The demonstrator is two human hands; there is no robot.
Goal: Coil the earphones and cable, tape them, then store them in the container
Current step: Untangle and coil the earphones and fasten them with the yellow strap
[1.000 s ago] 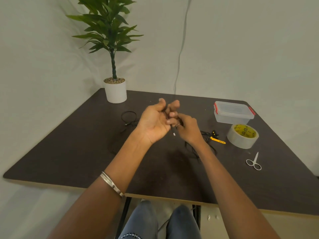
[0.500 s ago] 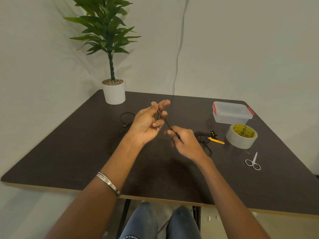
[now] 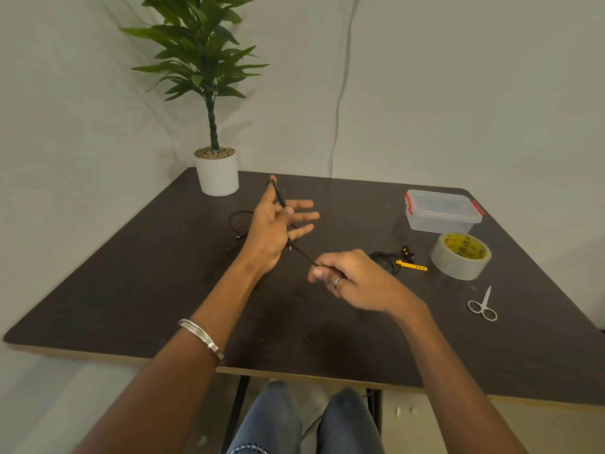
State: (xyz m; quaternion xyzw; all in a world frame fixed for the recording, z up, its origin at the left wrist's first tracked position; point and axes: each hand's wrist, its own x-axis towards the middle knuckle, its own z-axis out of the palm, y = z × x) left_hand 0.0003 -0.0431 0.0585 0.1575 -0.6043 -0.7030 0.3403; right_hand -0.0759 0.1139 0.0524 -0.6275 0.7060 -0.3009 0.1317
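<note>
A thin black cable [image 3: 299, 252] runs taut through the air above the middle of the dark tabletop [image 3: 131, 290], looped over the raised thumb of the left hand [image 3: 273, 235], crossing its palm and stretching down to the right hand [image 3: 348, 280]. The left hand is held up with palm toward the camera and its fingers spread and straight, the cable wound across it rather than gripped by curled fingers. The right hand, wearing a ring, pinches the cable's lower end between thumb and curled fingers, a little nearer the front edge. Just behind the right hand lie black earphones [image 3: 388, 258] with yellow-tipped buds and a yellow strap [image 3: 412, 266] across them. Behind the left hand, toward the left side, another black cable coil [image 3: 237, 221] rests flat. Toward the far right corner sits a clear plastic container [image 3: 442, 213] with its lid on and red clips, and just in front of it a roll of clear tape [image 3: 461, 256] with a yellow core. Small scissors [image 3: 483, 306] lie near the right edge. A potted plant [image 3: 216, 170] in a white pot stands at the far left corner, and a metal bangle [image 3: 201, 337] circles the left forearm.
</note>
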